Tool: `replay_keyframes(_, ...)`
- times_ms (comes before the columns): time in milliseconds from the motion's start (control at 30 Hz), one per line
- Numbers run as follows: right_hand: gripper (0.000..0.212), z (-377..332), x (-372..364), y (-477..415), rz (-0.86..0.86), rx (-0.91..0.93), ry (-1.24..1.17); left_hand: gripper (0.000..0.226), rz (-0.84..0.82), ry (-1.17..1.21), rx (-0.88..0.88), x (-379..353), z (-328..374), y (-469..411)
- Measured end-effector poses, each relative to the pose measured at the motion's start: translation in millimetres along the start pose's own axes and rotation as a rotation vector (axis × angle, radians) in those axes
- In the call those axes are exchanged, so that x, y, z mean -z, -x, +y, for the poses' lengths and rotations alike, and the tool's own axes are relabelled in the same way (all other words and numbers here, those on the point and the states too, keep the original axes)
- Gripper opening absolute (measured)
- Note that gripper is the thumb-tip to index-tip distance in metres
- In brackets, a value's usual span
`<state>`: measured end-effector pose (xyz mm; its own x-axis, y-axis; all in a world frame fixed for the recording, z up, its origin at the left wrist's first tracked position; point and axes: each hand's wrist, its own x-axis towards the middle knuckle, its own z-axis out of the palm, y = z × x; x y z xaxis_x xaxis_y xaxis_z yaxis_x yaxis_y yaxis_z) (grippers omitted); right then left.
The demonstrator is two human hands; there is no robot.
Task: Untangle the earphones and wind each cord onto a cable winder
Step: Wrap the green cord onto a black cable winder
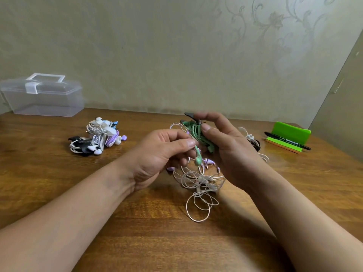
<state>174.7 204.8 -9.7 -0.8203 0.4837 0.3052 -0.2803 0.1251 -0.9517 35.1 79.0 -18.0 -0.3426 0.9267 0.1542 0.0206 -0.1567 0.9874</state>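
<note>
My right hand (225, 146) holds a dark cable winder (189, 115) above the table, with a green earphone cord (196, 132) wrapped round it. My left hand (157, 154) pinches the loose end of that green cord, and a green earbud (198, 159) dangles just below the fingers. Beneath both hands lies a tangle of white and purple earphone cords (198, 193) on the wooden table (137, 222).
A pile of wound earphones (98, 136) sits at the left middle. A clear plastic box (43, 95) with a lid stands at the back left. At the right are a green holder (288, 132), a black marker (286, 141) and another earphone (253, 140).
</note>
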Motion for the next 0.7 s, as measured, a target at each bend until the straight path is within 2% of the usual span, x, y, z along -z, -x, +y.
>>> replay_keyframes(167,0.014,8,-6,-3,0.08,0.029,0.02,0.015,0.042,0.292,0.055,-6,-1,-3)
replay_keyframes(233,0.012,11,-8,-5,0.101,0.027,0.025,0.015,0.06,0.32,0.055,-8,-4,-4)
replay_keyframes(367,0.011,13,-10,-7,0.118,0.002,-0.081,0.004,0.153,0.169,-0.04,-13,-9,-6)
replay_keyframes(500,0.012,13,-16,-7,0.117,-0.026,-0.245,0.012,0.234,-0.003,-0.193,-18,-15,-5)
replay_keyframes(600,0.012,15,-20,-8,0.134,-0.014,-0.25,0.016,0.281,-0.08,-0.265,-20,-20,-8)
replay_keyframes(700,0.011,18,-23,-9,0.163,-0.008,-0.22,0.019,0.323,-0.06,-0.274,-23,-24,-10)
